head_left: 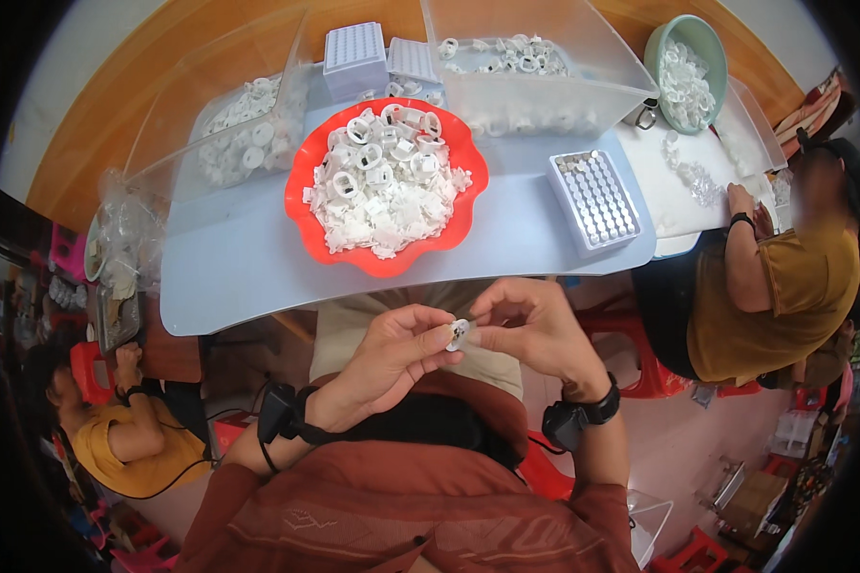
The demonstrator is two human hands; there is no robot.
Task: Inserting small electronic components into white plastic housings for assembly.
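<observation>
A small round white plastic part (459, 332) with dark spots on its face is held up in front of my body, just off the near table edge. Thumb and fingers of my left hand (392, 346) pinch it from the left. Close against its right side is my right hand (537, 332), fingers curled and thumb tip near the part; whatever lies between those fingertips is too small to make out. Beyond my hands, a red scalloped bowl (300, 205) heaped with white plastic parts, some ring-shaped, rests on the pale blue table (234, 294).
A white tray (613, 244) with rows of silvery round pieces stands at right. Clear bins (554, 103) of white parts and stacked white trays (355, 76) line the back. A green tub (719, 72) sits far right. Co-workers sit at left (129, 435) and right (784, 296).
</observation>
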